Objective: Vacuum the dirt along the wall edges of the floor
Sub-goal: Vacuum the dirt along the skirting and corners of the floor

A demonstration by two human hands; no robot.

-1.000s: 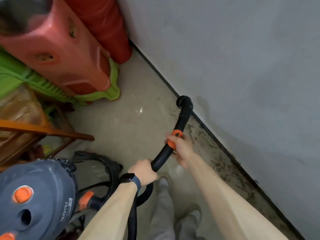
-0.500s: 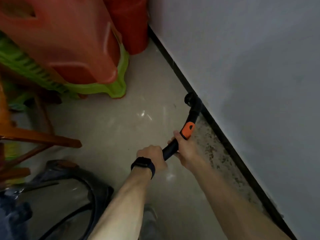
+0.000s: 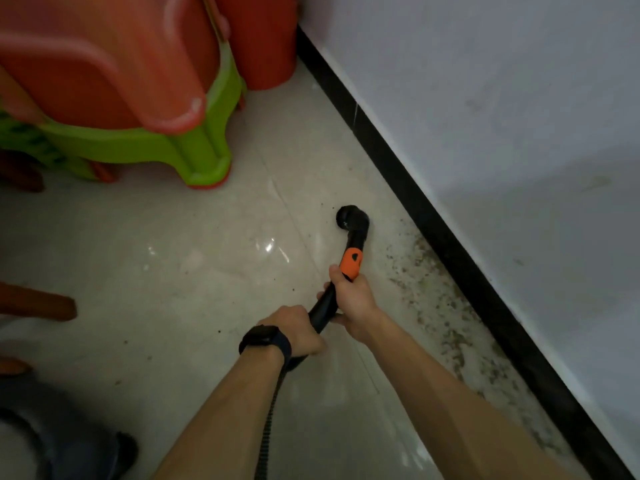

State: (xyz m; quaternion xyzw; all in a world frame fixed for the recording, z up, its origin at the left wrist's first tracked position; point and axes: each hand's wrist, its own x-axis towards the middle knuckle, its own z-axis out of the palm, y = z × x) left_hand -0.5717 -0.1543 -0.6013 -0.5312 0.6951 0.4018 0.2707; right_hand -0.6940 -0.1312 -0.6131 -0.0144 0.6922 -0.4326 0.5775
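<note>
A black vacuum hose handle with an orange slider curves down toward the pale tile floor; its end sits a short way left of the black baseboard. My right hand grips the handle just below the orange part. Lower down, my left hand, with a dark watch on the wrist, holds the same black tube. Brown dirt lies scattered along the floor beside the baseboard, to the right of my hands. The ribbed hose runs down between my forearms.
Stacked red and green plastic stools stand at the upper left, and a red cylinder is in the corner. A wooden leg juts in from the left. The grey wall fills the right. A dark vacuum part lies at the bottom left.
The view has shifted forward and left; the vacuum body has dropped out of sight. The hose end has moved slightly away from the baseboard. Both hands keep their hold.
</note>
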